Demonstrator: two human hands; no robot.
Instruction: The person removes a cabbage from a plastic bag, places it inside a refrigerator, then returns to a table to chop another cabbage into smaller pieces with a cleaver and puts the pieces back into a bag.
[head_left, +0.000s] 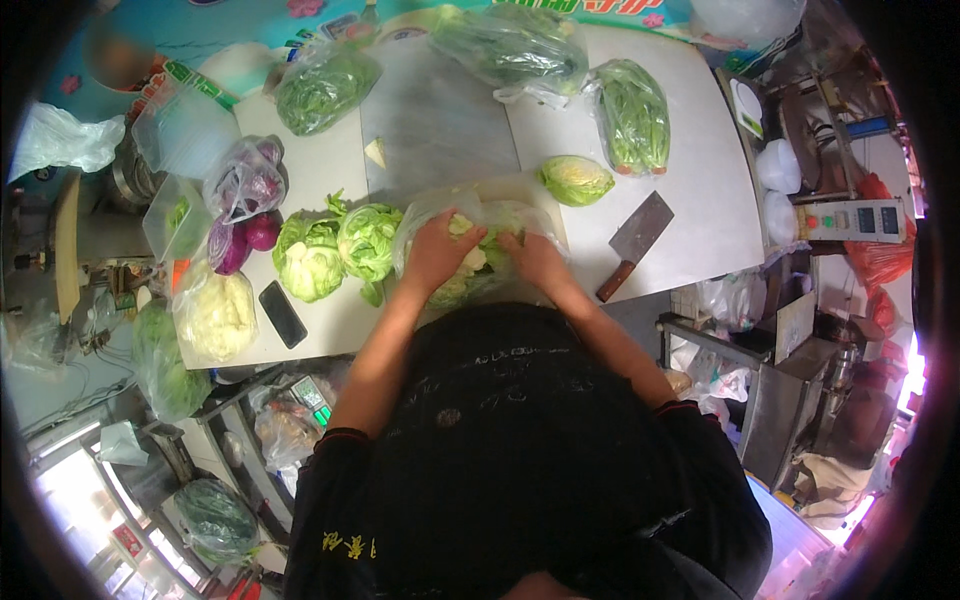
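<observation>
Close to my body, a clear plastic bag (540, 219) with leafy green pieces (474, 259) inside lies over a cutting board (529, 187). My left hand (439, 251) holds the bag's left side by its opening. The bag's right side is in the fingers of my right hand (534, 259). Two green lettuce-like heads (370, 241) sit left of the bag. To the right are a halved cabbage (576, 181) and a cleaver (642, 226) with a wooden handle, neither touched by my hands.
Bagged greens (634, 116) lie at the back right, with more bags behind. On the left are red onions (262, 232), a bagged pale vegetable (219, 311) and a black phone (283, 315). White bowls (778, 165) stand past the right edge.
</observation>
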